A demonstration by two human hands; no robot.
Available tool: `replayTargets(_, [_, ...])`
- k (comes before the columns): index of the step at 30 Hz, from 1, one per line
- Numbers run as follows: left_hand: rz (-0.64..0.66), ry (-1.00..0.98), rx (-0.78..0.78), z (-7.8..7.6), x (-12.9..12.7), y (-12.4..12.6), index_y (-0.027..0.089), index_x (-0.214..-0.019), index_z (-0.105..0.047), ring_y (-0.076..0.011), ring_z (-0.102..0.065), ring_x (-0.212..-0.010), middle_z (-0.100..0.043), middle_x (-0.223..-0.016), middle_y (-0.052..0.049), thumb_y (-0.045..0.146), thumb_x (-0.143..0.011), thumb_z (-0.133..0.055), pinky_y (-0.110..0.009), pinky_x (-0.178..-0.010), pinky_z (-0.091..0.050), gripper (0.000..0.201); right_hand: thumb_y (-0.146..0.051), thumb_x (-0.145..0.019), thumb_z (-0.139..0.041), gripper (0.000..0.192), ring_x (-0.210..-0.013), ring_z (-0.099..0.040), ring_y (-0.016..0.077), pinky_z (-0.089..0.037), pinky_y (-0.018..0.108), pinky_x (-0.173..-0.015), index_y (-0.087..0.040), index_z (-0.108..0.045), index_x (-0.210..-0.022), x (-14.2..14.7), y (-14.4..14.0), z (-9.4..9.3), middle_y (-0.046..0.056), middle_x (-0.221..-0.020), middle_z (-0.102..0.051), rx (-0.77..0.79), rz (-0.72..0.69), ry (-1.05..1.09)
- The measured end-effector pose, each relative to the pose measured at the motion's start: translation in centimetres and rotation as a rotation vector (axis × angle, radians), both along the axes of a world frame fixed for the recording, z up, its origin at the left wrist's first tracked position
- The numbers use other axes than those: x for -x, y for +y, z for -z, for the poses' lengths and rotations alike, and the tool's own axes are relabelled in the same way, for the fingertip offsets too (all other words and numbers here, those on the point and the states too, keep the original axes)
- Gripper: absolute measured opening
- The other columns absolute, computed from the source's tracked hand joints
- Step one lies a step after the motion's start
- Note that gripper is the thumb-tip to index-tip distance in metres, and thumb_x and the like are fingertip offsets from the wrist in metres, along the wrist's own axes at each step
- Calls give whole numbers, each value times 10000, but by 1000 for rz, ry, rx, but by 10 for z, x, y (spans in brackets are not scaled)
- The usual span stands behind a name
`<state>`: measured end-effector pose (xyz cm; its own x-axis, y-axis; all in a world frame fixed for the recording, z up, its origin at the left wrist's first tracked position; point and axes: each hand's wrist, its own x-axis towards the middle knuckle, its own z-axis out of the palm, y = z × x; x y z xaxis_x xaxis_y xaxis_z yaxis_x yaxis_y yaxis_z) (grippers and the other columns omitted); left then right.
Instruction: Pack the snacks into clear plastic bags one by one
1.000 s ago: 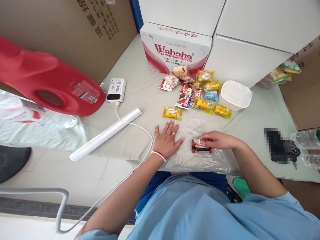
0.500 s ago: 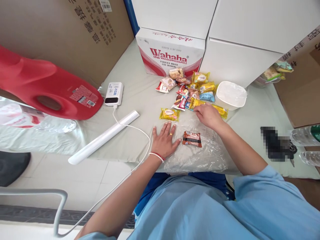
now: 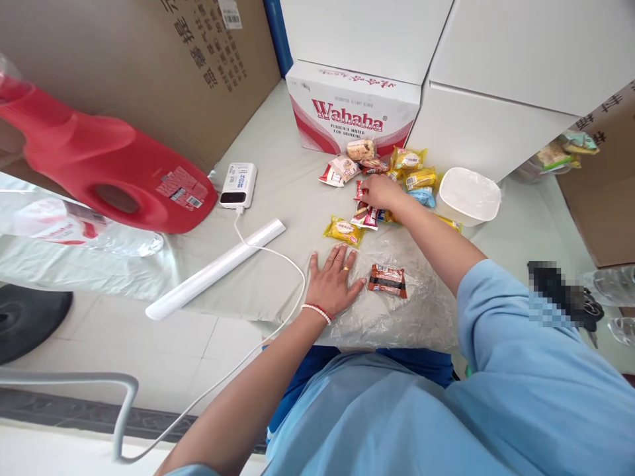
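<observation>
My left hand [image 3: 331, 285] lies flat with fingers spread, at the left edge of a clear plastic bag [image 3: 421, 311] on the cloth. To its right, a brown wrapped snack [image 3: 387, 281] rests on the plastic. Beyond its fingertips lies a yellow snack packet [image 3: 343, 230]. My right hand [image 3: 384, 193] reaches into the snack pile, its curled fingers closed at a red snack packet [image 3: 359, 190] that they partly cover. Around it are a pink-and-white packet [image 3: 366, 215], a blue packet [image 3: 421, 196], yellow packets [image 3: 409, 158] and a cream-coloured packet [image 3: 344, 166].
A white plastic tub [image 3: 470, 195] stands right of the pile, and a Wahaha carton [image 3: 354, 109] behind it. At left are a red jug [image 3: 114, 172], a power bank [image 3: 239, 185] with a white cable [image 3: 285, 258], and a white bar [image 3: 218, 268]. Black keys [image 3: 590, 311] lie far right.
My right hand has moved from the yellow packets at the pile's front to the red packet farther back and left. My left hand stays put. The view has shifted slightly.
</observation>
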<state>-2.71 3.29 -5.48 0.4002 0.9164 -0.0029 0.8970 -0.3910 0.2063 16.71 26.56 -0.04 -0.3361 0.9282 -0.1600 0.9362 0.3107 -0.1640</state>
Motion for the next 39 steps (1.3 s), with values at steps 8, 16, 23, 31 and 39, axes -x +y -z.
replayTargets(8, [-4,-25,21,-4,0,0,263,-1614,-344,-312,-269,-1579,-266,-1718,-102,639,-1006,-347,-673,-1265,-74,715,-322,-990,-582,457,-1320,-434,350,-391,472,-1081,-56,-585,-1361,-17,22,-10,220,-1385,-542,-395,219,98])
replayTargets(16, [-6,-48,15,-5,0,0,270,-1610,-351,-301,-265,-1581,-275,-1716,-89,643,-1006,-346,-664,-1271,-67,710,-374,-1012,-458,297,-984,-669,266,-565,416,-860,-169,-671,-1047,-34,-15,-10,122,-1016,-695,-296,405,574])
replayTargets(23, [-4,-63,25,-1,2,1,258,-1611,-356,-316,-251,-1586,-262,-1719,-93,631,-1005,-359,-668,-1272,-28,712,-459,-674,-835,579,-583,-647,160,-588,315,-567,-289,-605,-1178,-89,-178,-15,-25,-774,-653,274,721,1183])
replayTargets(31, [8,-72,15,-1,0,1,229,-1607,-357,-310,-262,-1584,-277,-1708,-124,587,-1015,-367,-683,-1263,-16,692,-579,-845,-659,542,-652,-691,206,-609,377,-651,-317,-611,-1317,-69,-257,-3,13,-807,-674,375,649,937])
replayTargets(39, [12,-78,3,-2,-1,0,229,-1605,-359,-310,-274,-1580,-292,-1704,-128,585,-1012,-378,-683,-1263,-25,692,-601,-930,-612,613,-1283,-565,372,-518,511,-1019,-279,-591,-1451,-69,-256,-16,176,-1505,-495,28,119,187])
